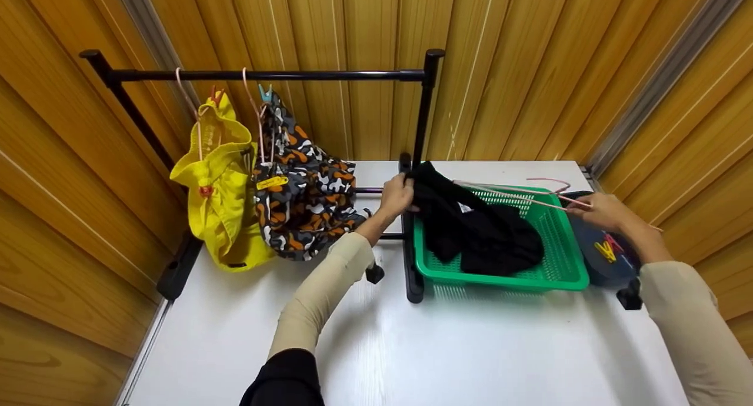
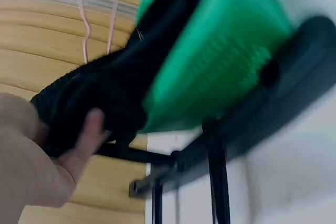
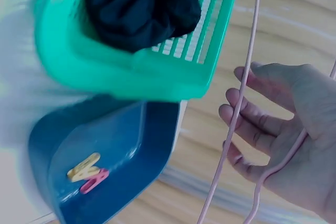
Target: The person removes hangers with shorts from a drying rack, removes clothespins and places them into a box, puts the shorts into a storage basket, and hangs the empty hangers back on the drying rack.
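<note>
My left hand (image 1: 397, 195) pinches the edge of a black garment (image 1: 500, 241), lifting that end over the left rim of a green basket (image 1: 500, 282). The rest of the cloth lies bunched inside. In the left wrist view, the thumb presses on the black fabric (image 2: 100, 87). Above the basket's right side, my right hand (image 1: 606, 212) holds a thin pink hanger (image 3: 253, 30), its fingers curled around the wire. The hanger's far end reaches left toward the garment and overlaps it in the left wrist view.
A black rack (image 1: 329, 75) carries a yellow garment (image 1: 226, 188) and camouflage-patterned shorts (image 1: 306, 188) on pink hangers, with clothespins. Right of the basket, a blue basin (image 3: 118, 135) holds a yellow clothespin (image 3: 84, 169) and a pink clothespin (image 3: 95, 181). Wooden panels enclose the white table (image 1: 447, 353).
</note>
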Tool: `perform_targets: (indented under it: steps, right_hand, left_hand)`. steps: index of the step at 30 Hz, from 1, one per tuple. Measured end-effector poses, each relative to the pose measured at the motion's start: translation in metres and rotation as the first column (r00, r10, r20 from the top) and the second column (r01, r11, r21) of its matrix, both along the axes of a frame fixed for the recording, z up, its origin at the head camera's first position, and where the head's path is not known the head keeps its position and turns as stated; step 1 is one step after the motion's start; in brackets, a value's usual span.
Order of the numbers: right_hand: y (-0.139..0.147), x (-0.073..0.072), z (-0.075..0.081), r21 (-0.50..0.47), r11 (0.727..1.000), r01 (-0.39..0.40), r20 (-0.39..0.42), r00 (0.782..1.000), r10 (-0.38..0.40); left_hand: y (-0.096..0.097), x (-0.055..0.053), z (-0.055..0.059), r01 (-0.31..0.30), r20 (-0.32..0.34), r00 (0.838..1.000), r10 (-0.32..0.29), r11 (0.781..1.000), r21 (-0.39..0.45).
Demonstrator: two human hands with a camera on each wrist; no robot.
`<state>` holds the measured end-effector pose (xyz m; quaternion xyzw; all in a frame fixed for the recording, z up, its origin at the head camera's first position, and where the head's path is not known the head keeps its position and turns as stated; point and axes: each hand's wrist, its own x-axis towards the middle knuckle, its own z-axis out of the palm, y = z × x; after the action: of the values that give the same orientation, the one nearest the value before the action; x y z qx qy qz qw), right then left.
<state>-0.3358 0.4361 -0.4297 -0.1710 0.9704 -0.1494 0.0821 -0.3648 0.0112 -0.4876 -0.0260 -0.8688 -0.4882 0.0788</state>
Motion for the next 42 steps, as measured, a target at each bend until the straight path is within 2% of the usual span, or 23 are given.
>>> perform_targets:
  steps: [3,6,7,8,9,11,13,14,15,17,19,22,24,27,29,30,32,33,35,36,39,40,42]
  right_hand:
    - [0.008,0.005,-0.001,0.001,0.999,0.051,-0.005,0.999,-0.051]
    - [0.011,0.008,-0.003,-0.005,0.997,0.079,-0.032,0.996,-0.079]
    - [0.011,0.008,-0.003,-0.007,0.996,0.083,-0.044,0.996,-0.084]
    - [0.011,0.009,-0.003,-0.006,0.996,0.085,-0.056,0.995,-0.085]
    - [0.011,0.01,-0.002,-0.001,0.996,0.085,-0.066,0.994,-0.085]
    - [0.011,0.012,0.001,0.009,0.995,0.097,-0.069,0.993,-0.096]
    - [0.008,0.015,0.006,0.016,0.994,0.105,-0.053,0.993,-0.104]
    - [0.006,0.016,0.01,0.011,0.994,0.112,-0.032,0.993,-0.111]
    - [0.004,0.017,0.014,0.003,0.993,0.118,-0.009,0.993,-0.118]
    - [-0.001,0.021,0.02,-0.018,0.991,0.129,0.04,0.991,-0.129]
    - [-0.006,0.025,0.026,-0.037,0.991,0.132,0.074,0.989,-0.129]
    - [-0.015,0.034,0.032,-0.032,0.994,0.109,0.09,0.99,-0.105]
    - [-0.022,0.041,0.034,-0.039,0.995,0.089,0.115,0.99,-0.084]
    - [-0.033,0.05,0.037,-0.087,0.994,0.059,0.202,0.979,-0.04]
    - [-0.041,0.055,0.039,-0.115,0.992,0.046,0.261,0.965,-0.015]
    - [-0.045,0.057,0.04,-0.129,0.991,0.044,0.289,0.957,-0.005]
    - [-0.055,0.06,0.042,-0.142,0.989,0.033,0.329,0.944,0.016]
    - [-0.06,0.06,0.043,-0.147,0.989,0.018,0.341,0.94,0.033]
    - [-0.075,0.058,0.042,-0.17,0.985,-0.001,0.365,0.929,0.064]
    - [-0.083,0.056,0.042,-0.182,0.983,-0.019,0.37,0.925,0.086]
    - [-0.11,0.052,0.04,-0.227,0.973,-0.038,0.385,0.914,0.125]
    - [-0.118,0.051,0.041,-0.237,0.971,-0.033,0.391,0.912,0.127]
    - [-0.133,0.05,0.042,-0.261,0.965,-0.028,0.402,0.905,0.135]
  left_hand:
    - [0.015,0.002,0.003,0.061,-0.029,0.998,-0.056,0.98,0.188]
    - [0.03,0.007,0.002,0.152,-0.105,0.982,-0.155,0.988,-0.038]
    - [0.035,0.009,0.0,0.195,-0.107,0.97,-0.216,0.964,-0.18]
    - [0.039,0.01,-0.003,0.245,-0.092,0.952,-0.291,0.908,-0.34]
    - [0.043,0.012,-0.005,0.296,-0.051,0.927,-0.371,0.809,-0.508]
    - [0.05,0.016,-0.009,0.417,0.104,0.847,-0.522,0.529,-0.739]
    - [0.055,0.019,-0.012,0.547,0.291,0.741,-0.606,0.292,-0.784]
    - [0.056,0.021,-0.013,0.586,0.359,0.702,-0.614,0.212,-0.782]
    - [0.057,0.023,-0.012,0.616,0.412,0.679,-0.608,0.167,-0.77]
    - [0.059,0.027,-0.009,0.642,0.454,0.669,-0.588,0.149,-0.752]
    - [0.059,0.032,0.0,0.625,0.449,0.685,-0.574,0.144,-0.767]
    - [0.053,0.044,0.022,0.615,0.455,0.693,-0.559,0.129,-0.778]
    - [0.041,0.052,0.042,0.636,0.478,0.682,-0.554,0.124,-0.762]
    - [0.012,0.058,0.076,0.653,0.47,0.686,-0.555,0.185,-0.734]
    - [-0.012,0.057,0.096,0.612,0.373,0.724,-0.58,0.292,-0.735]
    - [-0.024,0.056,0.105,0.56,0.284,0.761,-0.583,0.37,-0.742]
    - [-0.047,0.051,0.121,0.401,0.027,0.831,-0.556,0.564,-0.722]
    - [-0.058,0.046,0.127,0.322,-0.121,0.844,-0.523,0.674,-0.665]
    - [-0.079,0.037,0.14,0.2,-0.4,0.818,-0.414,0.856,-0.477]
    - [-0.089,0.034,0.146,0.138,-0.507,0.795,-0.333,0.913,-0.383]
    - [-0.115,0.024,0.163,-0.013,-0.677,0.727,-0.111,0.984,-0.175]
    - [-0.123,0.022,0.169,-0.082,-0.691,0.721,-0.049,0.984,-0.156]
    - [-0.137,0.016,0.176,-0.253,-0.669,0.74,0.069,0.95,-0.182]
